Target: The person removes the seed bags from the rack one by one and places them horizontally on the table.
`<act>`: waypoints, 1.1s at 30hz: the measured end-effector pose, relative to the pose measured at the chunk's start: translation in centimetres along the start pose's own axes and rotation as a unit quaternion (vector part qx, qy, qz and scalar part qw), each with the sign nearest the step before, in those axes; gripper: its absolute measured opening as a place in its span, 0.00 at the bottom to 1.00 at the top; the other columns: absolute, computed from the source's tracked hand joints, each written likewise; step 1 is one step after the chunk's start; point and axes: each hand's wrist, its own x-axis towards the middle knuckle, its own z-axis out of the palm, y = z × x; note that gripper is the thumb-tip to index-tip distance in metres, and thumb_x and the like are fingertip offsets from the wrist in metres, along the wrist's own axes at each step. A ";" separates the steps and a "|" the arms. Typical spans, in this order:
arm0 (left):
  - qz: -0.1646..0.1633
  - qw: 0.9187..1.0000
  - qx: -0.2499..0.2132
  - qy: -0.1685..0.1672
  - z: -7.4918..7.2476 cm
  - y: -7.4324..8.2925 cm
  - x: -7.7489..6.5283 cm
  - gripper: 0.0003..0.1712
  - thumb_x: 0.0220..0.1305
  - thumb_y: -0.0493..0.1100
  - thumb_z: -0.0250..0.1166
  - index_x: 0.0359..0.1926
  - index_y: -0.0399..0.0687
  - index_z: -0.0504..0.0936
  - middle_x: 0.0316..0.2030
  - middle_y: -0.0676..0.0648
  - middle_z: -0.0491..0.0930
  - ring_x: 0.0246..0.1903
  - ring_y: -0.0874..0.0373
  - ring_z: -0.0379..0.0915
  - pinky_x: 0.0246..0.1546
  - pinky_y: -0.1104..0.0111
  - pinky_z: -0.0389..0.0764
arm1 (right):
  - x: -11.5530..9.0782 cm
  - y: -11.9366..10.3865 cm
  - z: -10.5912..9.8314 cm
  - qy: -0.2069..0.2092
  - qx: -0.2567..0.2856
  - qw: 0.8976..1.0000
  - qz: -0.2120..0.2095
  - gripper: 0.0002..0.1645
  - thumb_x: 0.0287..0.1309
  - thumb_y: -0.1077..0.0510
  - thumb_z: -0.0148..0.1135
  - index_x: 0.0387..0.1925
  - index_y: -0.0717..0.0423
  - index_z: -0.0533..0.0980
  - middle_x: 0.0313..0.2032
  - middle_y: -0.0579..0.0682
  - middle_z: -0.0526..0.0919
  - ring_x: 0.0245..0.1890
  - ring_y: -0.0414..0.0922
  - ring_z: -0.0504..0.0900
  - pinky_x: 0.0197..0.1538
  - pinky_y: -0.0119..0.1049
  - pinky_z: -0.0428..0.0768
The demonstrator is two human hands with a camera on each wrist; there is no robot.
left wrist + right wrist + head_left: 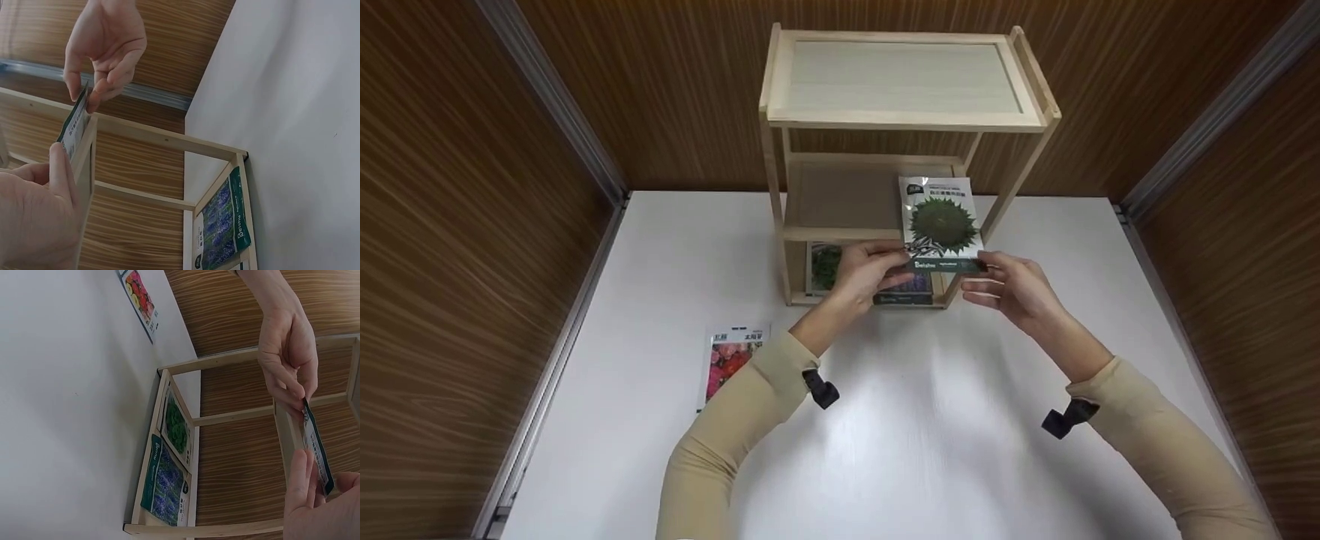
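A seed packet [943, 217] with a large green sunflower-like head on its front is held at the middle tier of a small wooden shelf [844, 196]. My left hand [864, 276] pinches its lower left corner between thumb and fingers. At the opposite lower corner my right hand [1021, 286] grips it, thumb on top and the other fingers below. Seen nearly edge-on in the right wrist view, the packet [316, 447] spans both hands. On the bottom tier lie a green-leaf packet [176, 429] and a purple-flower packet [166, 484], side by side, partly hidden by my left hand in the head view.
A packet with red and pink flowers [729, 365] lies on the white table [885, 450], left of the shelf and partly behind my left sleeve. The shelf's top panel [904, 79] overhangs the tiers. Wood-grain walls [675, 90] enclose the back and sides.
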 end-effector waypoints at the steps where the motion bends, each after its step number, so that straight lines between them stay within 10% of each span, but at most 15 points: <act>1: 0.000 1.000 -0.001 -0.001 0.0 0.0 0.0 0.15 0.69 0.25 0.64 0.55 0.27 0.83 0.37 0.47 0.83 0.37 0.58 0.84 0.41 0.70 0.94 | 0.1 -0.2 0.0 0.003 0.004 1.000 0.001 0.11 0.77 0.54 0.59 0.41 0.56 0.82 0.35 0.49 0.89 0.34 0.45 0.93 0.48 0.41 0.95; 33: -0.017 0.998 0.031 -0.043 -2.2 -0.6 -2.2 0.20 0.65 0.24 0.64 0.58 0.29 0.80 0.39 0.46 0.83 0.34 0.57 0.85 0.39 0.70 0.94 | 0.6 -1.4 -0.2 0.012 -0.019 0.999 0.031 0.18 0.75 0.60 0.61 0.62 0.54 0.71 0.43 0.46 0.84 0.38 0.40 0.86 0.42 0.30 0.92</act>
